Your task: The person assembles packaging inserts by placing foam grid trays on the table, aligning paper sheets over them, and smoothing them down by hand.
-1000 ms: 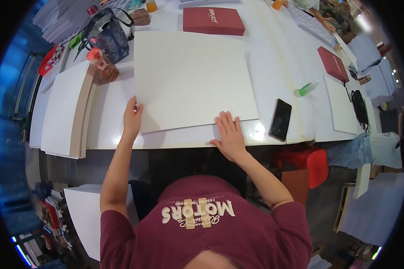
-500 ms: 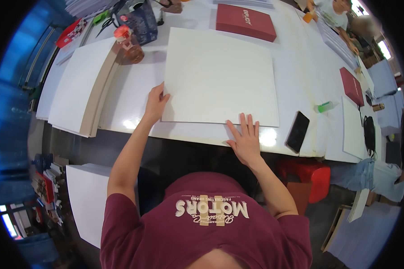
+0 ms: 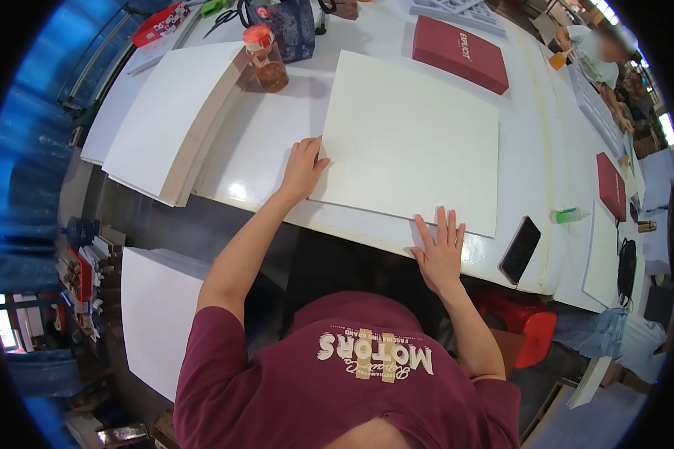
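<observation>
A large white board (image 3: 412,142) lies flat on the white table (image 3: 269,123). At its left edge is my left hand (image 3: 304,170), fingers curled together; something small and dark shows by the fingers, too little to identify. My right hand (image 3: 439,251) rests with spread fingers on the board's near edge, close to its right corner, holding nothing. A dark phone (image 3: 520,249) lies to the right of that hand. Beyond the board sits a maroon box (image 3: 460,54) with "EXPLICIT" on its lid.
Stacked white boards (image 3: 176,120) stand at the left, beside a red-lidded bottle (image 3: 266,60) and a patterned bag (image 3: 292,31). On the right are a green bottle (image 3: 567,215) and a second maroon box (image 3: 611,187). Another person (image 3: 599,63) sits at the far right.
The view has swung, so table and board appear shifted right and rotated. My right hand's fingers are spread wider than before. Both hands remain at the board's edges.
</observation>
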{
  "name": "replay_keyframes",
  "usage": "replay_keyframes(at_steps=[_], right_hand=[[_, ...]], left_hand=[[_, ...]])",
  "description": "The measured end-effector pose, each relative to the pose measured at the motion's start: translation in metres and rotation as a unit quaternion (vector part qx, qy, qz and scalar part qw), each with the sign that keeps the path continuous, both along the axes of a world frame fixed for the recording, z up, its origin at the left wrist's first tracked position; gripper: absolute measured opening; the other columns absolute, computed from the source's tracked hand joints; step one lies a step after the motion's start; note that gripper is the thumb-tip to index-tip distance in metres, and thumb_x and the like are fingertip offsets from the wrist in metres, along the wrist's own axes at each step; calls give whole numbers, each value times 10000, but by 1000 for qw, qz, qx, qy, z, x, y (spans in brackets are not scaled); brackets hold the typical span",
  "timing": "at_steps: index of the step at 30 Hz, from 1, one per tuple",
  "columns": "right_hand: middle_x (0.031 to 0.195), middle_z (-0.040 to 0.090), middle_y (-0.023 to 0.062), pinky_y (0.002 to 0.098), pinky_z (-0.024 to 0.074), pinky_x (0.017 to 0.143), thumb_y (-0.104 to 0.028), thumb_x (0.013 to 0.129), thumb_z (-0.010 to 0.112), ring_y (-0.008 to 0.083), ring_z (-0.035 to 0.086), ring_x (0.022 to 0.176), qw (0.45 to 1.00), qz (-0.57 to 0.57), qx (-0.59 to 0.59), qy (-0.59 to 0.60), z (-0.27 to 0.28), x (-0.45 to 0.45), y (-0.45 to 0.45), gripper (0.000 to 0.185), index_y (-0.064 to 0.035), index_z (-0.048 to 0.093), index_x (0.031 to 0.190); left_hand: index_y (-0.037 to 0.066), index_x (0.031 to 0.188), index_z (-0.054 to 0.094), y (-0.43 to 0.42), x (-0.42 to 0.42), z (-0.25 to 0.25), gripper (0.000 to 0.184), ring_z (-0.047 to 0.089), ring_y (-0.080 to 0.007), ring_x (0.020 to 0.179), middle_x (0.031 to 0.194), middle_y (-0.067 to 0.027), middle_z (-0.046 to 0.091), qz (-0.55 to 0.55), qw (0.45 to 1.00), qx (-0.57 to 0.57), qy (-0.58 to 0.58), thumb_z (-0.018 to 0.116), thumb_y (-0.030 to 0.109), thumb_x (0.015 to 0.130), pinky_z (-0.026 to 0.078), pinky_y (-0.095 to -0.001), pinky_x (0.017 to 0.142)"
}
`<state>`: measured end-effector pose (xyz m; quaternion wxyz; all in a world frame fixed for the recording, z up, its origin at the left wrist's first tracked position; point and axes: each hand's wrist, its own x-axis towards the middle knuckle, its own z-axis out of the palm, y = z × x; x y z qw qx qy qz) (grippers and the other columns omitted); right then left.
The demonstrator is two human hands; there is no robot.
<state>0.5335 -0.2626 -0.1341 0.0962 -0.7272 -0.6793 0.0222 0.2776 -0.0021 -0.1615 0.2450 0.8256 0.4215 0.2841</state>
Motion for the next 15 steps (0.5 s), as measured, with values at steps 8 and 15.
replay_keyframes(at_steps=[8,15], right_hand=[[1582,232,216,615,135,1166,-381,880,668,446,175,1464,1000,-4,-4,-2,1,-1,0,679,-241,416,1494],[1575,245,220,624,147,1159,-374,866,685,449,186,1460,1000,-1,12,10,-1,0,0,688,-240,425,1488]], left_hand=[[39,1359,497,-3,3,-1,501,488,-366,1113,1248,-157,548,15,999,29,10,639,86,881,412,-433,982],[-26,1360,455,-7,5,-5,512,492,-369,1139,1257,-193,542,20,990,112,86,627,109,896,408,-455,985]])
